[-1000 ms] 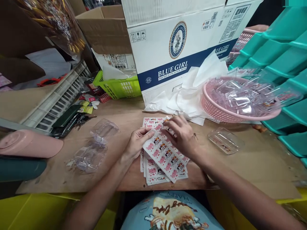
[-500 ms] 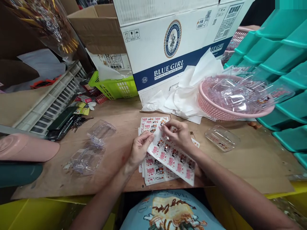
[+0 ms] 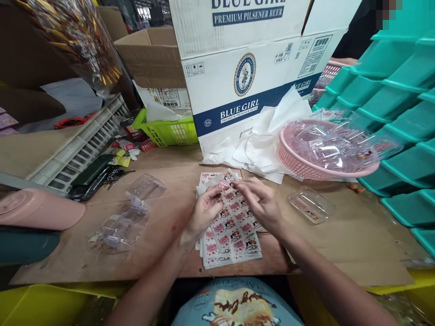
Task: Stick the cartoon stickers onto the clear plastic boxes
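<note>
"Where is the sticker sheet (image 3: 235,226)?"

"On a stack of printed sheets (image 3: 210,260), near the front edge of the table (image 3: 163,244), under both hands."

"And the hands?"

"Close together. The left hand (image 3: 205,210) pinches the sheet's left side between thumb and fingers. The right hand (image 3: 262,201) has its fingers bent at the upper end; whether they grip anything, one cannot tell."

"What else lies near?"

"A hinged clear container (image 3: 127,226) to the left, a clear tray (image 3: 312,204) to the right and a pink basket (image 3: 297,165) behind that."
</note>
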`<state>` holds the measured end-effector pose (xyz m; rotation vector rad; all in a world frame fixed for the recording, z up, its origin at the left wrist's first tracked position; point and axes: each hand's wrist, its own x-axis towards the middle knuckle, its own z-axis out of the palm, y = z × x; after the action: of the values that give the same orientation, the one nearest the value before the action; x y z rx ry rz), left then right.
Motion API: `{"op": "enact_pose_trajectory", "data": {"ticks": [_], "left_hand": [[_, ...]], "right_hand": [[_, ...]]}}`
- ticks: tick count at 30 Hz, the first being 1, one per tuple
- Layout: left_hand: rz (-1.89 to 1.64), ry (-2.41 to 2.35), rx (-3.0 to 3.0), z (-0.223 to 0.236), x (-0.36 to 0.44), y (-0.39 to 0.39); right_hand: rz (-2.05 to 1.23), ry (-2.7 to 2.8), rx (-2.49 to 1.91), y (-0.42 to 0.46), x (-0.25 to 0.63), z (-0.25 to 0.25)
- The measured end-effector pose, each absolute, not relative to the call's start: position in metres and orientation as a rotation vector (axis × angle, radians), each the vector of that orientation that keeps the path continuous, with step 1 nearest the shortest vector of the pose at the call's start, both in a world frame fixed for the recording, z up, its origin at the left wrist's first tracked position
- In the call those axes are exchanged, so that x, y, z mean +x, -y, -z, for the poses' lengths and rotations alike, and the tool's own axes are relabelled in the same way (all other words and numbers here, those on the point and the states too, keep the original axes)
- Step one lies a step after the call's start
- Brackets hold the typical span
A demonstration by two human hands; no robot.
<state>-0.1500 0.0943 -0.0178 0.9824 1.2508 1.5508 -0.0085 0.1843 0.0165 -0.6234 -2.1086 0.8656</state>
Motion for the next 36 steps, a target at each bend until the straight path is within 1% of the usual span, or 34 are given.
{"op": "enact_pose_trajectory", "data": {"ticks": [1, 3, 8, 10, 12, 14, 17, 18, 19, 21, 24, 25, 27, 29, 31, 33, 36], "left_hand": [[-1.551, -1.220, 0.929, 0.018, -0.152, -0.092], [-1.542, -1.168, 0.898, 0.016, -0.154, -0.088], [-1.570, -1.129, 0.923, 0.009, -0.163, -0.081], [-1.604, -1.129, 0.942, 0.009, -0.170, -0.078], [-1.609, -1.128, 0.973, 0.009, -0.177, -0.075], [-1.577, -1.153, 1.008, 0.010, -0.179, -0.074], [-1.497, -1.219, 1.140, 0.007, -0.173, -0.072], [-1.467, -1.259, 1.227, 0.005, -0.171, -0.071], [-1.435, -1.332, 1.332, 0.002, -0.171, -0.069], [-1.386, -1.631, 1.534, -0.005, -0.182, -0.063], [-1.286, -2.359, 1.651, -0.016, -0.225, -0.043], [-1.199, -2.581, 1.649, -0.018, -0.244, -0.035], [-0.869, -2.866, 1.655, -0.019, -0.279, -0.021], [-0.544, -2.942, 1.658, -0.015, -0.302, -0.013], [-0.387, -2.891, 1.721, -0.009, -0.309, -0.012], [-0.415, -2.812, 1.834, -0.003, -0.303, -0.015], [-0.585, -2.711, 1.950, 0.000, -0.289, -0.019]], "right_hand": [[-0.969, 2.026, -0.644, -0.190, -0.006, -0.017], [-1.028, 1.966, -0.716, -0.204, -0.003, -0.014], [-0.853, 2.306, -0.898, -0.233, -0.006, 0.012], [-0.746, 2.301, -0.966, -0.237, -0.006, 0.016], [-0.747, 2.212, -0.926, -0.237, -0.006, 0.009], [-0.896, 2.130, -0.811, -0.233, -0.006, -0.006], [-1.308, 2.077, -0.650, -0.227, -0.010, -0.027], [-1.401, 2.049, -0.634, -0.226, -0.011, -0.030], [-1.442, 1.998, -0.637, -0.225, -0.011, -0.032], [-1.375, 1.828, -0.678, -0.226, -0.008, -0.031], [-1.221, 1.591, -0.730, -0.231, 0.002, -0.025], [-1.223, 1.567, -0.743, -0.231, 0.005, -0.024], [-1.301, 1.623, -0.748, -0.226, 0.007, -0.023], [-1.414, 1.737, -0.703, -0.213, 0.001, -0.024], [-1.463, 1.831, -0.608, -0.196, -0.015, -0.022], [-1.413, 1.931, -0.516, -0.181, -0.039, -0.015], [-1.177, 2.166, -0.416, -0.166, -0.088, 0.001]]}}
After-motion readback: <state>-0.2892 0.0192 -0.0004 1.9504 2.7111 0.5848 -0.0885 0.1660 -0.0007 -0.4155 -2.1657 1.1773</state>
